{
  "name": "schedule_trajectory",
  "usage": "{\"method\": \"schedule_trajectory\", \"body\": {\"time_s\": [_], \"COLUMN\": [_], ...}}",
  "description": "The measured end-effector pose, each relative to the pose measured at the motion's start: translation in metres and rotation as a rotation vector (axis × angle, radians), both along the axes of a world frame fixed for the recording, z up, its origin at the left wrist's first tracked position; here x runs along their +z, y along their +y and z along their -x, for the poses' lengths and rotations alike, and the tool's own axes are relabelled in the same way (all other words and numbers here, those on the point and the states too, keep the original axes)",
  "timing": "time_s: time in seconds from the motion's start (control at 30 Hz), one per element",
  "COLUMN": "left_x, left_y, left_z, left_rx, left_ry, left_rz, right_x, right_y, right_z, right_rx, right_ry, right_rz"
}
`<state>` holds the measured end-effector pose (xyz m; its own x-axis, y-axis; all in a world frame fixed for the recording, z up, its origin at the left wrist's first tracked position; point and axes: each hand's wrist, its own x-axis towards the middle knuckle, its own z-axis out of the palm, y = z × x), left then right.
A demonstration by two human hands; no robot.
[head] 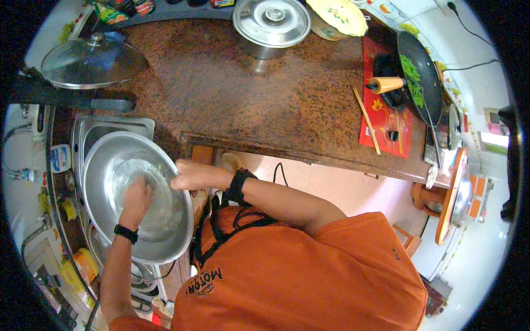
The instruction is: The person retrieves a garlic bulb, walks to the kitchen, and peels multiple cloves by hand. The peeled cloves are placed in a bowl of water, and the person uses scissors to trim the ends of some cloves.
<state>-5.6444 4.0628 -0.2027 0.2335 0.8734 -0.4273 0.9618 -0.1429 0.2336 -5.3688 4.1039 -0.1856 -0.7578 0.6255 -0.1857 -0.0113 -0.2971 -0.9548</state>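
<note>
A large round metal basin (169, 223) is tilted over a stainless-steel sink (140, 123). My right hand (192, 176) is closed on the basin's rim, on the side nearer the brown countertop. Inside the basin is my left hand (137, 200), curled and somewhat blurred, low against the inner wall. Its fingertips are hidden, so whether it holds anything cannot be told. The basin's inner surface looks wet and shiny.
On the brown stone countertop (248, 99) stand a lidded metal pot (271, 22), a yellow-lidded enamel pot (337, 18), a glass lid (93, 62), wooden chopsticks (367, 121) on a red mat (377, 138), and a wok (426, 78) holding green vegetables.
</note>
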Motion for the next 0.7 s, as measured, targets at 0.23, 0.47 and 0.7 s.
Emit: {"method": "schedule_trajectory", "body": {"time_s": [0.23,0.47,0.7], "left_x": [0.001,0.029,0.036], "left_y": [-0.013,-0.026,-0.045], "left_z": [0.007,-0.025,-0.018], "left_rx": [-0.038,0.118,0.164], "left_ry": [-0.215,-0.05,-0.138], "left_rz": [-0.1,-0.071,-0.03], "right_x": [-0.004,-0.014,0.007], "right_y": [-0.022,-0.031,-0.043], "right_z": [-0.013,-0.029,-0.042], "right_rx": [-0.099,0.009,-0.131], "right_ry": [0.055,-0.275,-0.038], "right_rz": [0.033,0.219,0.231]}}
